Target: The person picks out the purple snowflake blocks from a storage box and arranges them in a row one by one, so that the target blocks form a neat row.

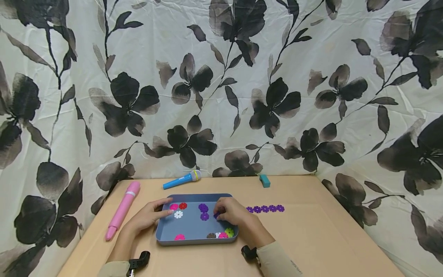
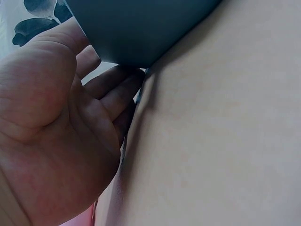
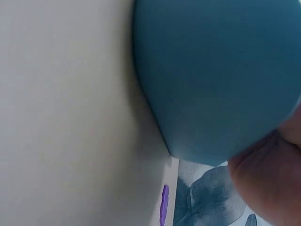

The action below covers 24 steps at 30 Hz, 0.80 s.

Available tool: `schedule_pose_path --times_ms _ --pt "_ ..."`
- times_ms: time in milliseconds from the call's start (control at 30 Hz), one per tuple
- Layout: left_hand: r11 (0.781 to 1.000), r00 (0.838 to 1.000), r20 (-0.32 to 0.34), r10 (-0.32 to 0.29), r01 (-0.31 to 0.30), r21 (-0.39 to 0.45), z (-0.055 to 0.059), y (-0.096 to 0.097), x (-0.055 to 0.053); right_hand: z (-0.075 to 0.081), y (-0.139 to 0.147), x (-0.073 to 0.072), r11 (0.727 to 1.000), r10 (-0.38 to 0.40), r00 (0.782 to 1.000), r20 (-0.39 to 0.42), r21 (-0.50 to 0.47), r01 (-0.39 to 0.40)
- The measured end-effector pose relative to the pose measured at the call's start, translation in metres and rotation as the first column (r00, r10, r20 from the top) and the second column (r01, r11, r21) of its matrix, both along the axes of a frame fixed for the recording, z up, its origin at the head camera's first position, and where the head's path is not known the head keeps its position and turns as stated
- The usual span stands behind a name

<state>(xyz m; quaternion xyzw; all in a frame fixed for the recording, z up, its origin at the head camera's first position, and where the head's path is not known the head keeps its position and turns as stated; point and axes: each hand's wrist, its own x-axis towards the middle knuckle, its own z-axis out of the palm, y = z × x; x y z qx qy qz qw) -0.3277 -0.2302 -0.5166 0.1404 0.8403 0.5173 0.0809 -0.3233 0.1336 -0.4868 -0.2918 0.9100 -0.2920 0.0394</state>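
Note:
A blue-grey tray (image 1: 194,242) lies on the table with small flower-shaped pieces in it. My left hand (image 1: 149,215) grips its left side, and in the left wrist view the fingers (image 2: 120,94) bend in at the tray's corner (image 2: 136,33). Over the tray's right part, my right hand (image 1: 232,211) pinches a purple flower piece (image 1: 216,216), largely covered by the fingers. Just left of it sit more purple flower pieces (image 1: 204,216). The right wrist view shows mostly the tray's outer wall (image 3: 211,84); the fingertips are hidden there.
On the table, right of the tray, runs a row of purple flower pieces (image 1: 264,209). Pink, red, white, brown and green pieces lie elsewhere in the tray. A pink marker-like stick (image 1: 122,211) is at left, a blue toy microphone (image 1: 181,180) and teal block (image 1: 264,181) behind.

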Motion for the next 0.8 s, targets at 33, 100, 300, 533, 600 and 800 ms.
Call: schedule_pose_path --times_ms 33,100,300,533,600,800 --pt "1.000 1.000 0.004 0.000 0.000 0.002 0.000 0.001 0.000 0.000 0.002 0.000 1.000 0.003 1.000 0.001 -0.014 -0.003" --pt "1.000 1.000 0.002 -0.005 0.005 -0.007 0.000 0.001 0.001 0.002 0.005 0.000 0.999 0.003 1.000 0.010 -0.048 -0.002" --pt "1.000 1.000 0.002 -0.005 0.005 -0.010 0.000 0.001 0.002 0.011 0.021 -0.001 0.987 -0.023 0.999 0.030 -0.158 0.027" --pt "1.000 1.000 -0.007 -0.009 0.009 -0.018 0.003 0.001 0.002 0.023 0.048 -0.004 0.968 -0.092 0.996 -0.009 -0.235 0.087" --pt "0.999 1.000 -0.012 -0.019 0.019 -0.025 0.003 0.001 0.002 0.024 0.059 -0.006 0.963 -0.110 0.994 -0.026 -0.251 0.100" --pt "0.999 1.000 -0.004 -0.021 0.021 -0.028 0.002 0.002 0.001 0.028 0.092 -0.010 0.939 -0.177 0.984 -0.036 -0.307 0.157"
